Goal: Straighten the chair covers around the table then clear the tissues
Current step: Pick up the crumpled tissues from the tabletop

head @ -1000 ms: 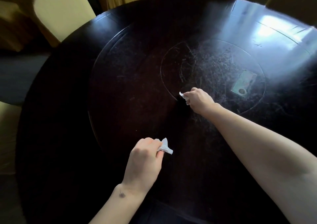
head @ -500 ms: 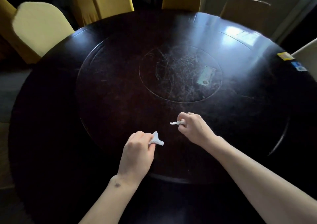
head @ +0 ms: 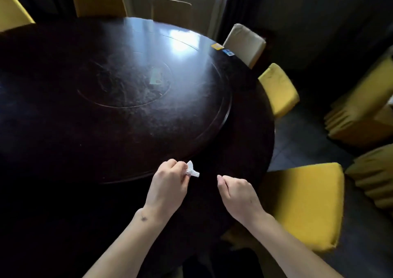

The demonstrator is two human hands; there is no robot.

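Observation:
My left hand [head: 168, 186] grips a crumpled white tissue [head: 192, 170] just above the near edge of the dark round table [head: 63, 133]. My right hand [head: 237, 191] hovers beside it, a little to the right. Its fingers are curled, thumb against forefinger, and the small tissue scrap it pinched a moment ago is hidden inside them. Yellow-covered chairs ring the table: one close on my right [head: 306, 203], another further along [head: 278, 90], and one at the back [head: 100, 3].
A beige-covered chair [head: 244, 43] and a brownish one [head: 172, 9] stand at the far side. Stacked yellow covered chairs [head: 361, 109] fill the right. A pale label [head: 156, 76] lies on the turntable centre; yellow [head: 217, 46] and blue [head: 228, 52] stickers sit near the far rim.
Both hands drew back from the table's centre to its near edge, each keeping its tissue piece. My view swung right, bringing the right-hand chairs into sight.

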